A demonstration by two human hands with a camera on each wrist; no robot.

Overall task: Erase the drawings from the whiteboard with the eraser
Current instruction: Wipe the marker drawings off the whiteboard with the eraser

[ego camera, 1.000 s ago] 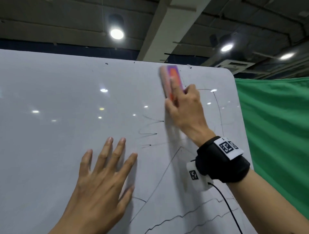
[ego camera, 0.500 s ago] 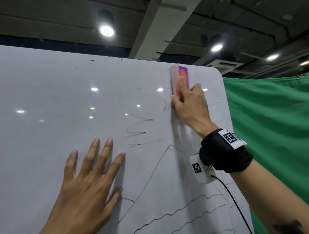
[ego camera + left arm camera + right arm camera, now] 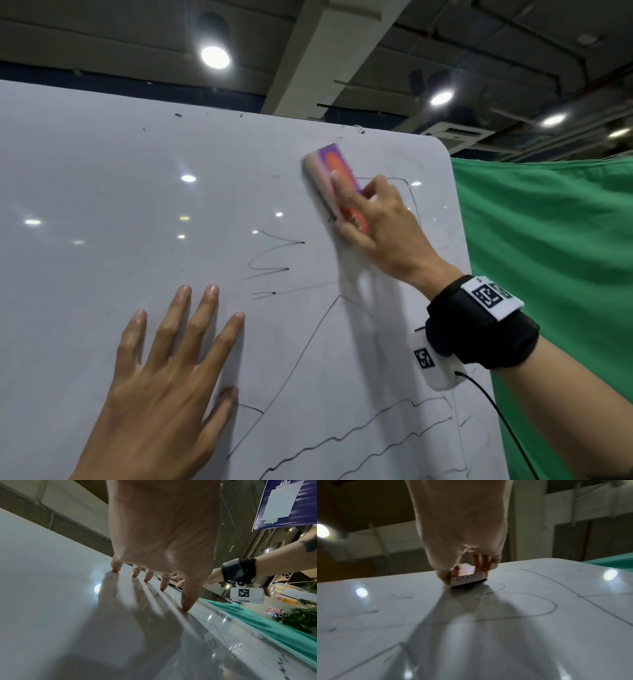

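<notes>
Against whiteboard [image 3: 102, 205], blurred purple-orange eraser [image 3: 334, 171]

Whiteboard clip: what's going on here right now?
A person is wiping a whiteboard. The right hand grips the eraser and presses it on the board near the top right corner, while the left hand rests flat with spread fingers lower down. Several drawn lines are still on the board, so the job is not finished.

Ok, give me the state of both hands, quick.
Left hand: open, fingers spread flat against the whiteboard.
Right hand: gripping the eraser, pressing it on the whiteboard.
</notes>
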